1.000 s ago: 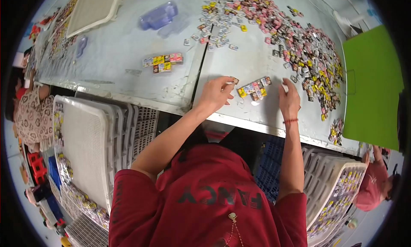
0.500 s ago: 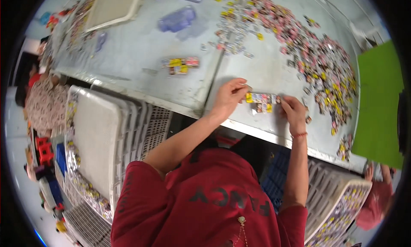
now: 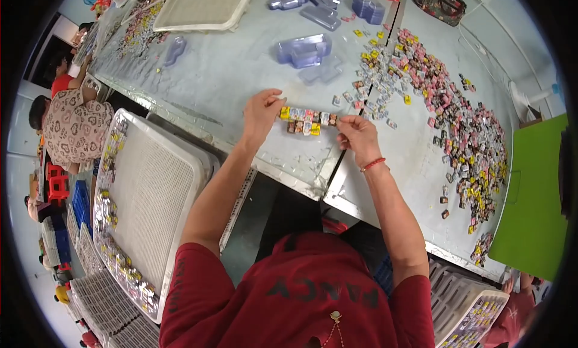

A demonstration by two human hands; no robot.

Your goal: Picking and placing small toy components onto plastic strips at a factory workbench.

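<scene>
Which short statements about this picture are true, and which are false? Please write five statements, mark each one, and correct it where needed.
1. The left hand and the right hand are at opposite ends of a flat cluster of small multicoloured blocks. True.
2. A bracelet is on the left wrist. False: the thin red bracelet is on the right wrist.
3. Bluish, clear, moulded plastic shells lie farther away than the cluster. True.
4. A bright green flat panel stands at the picture's left side. False: the bright green flat panel is at the right.
5. A large heap of loose multicoloured blocks lies right of both hands. True.
</scene>
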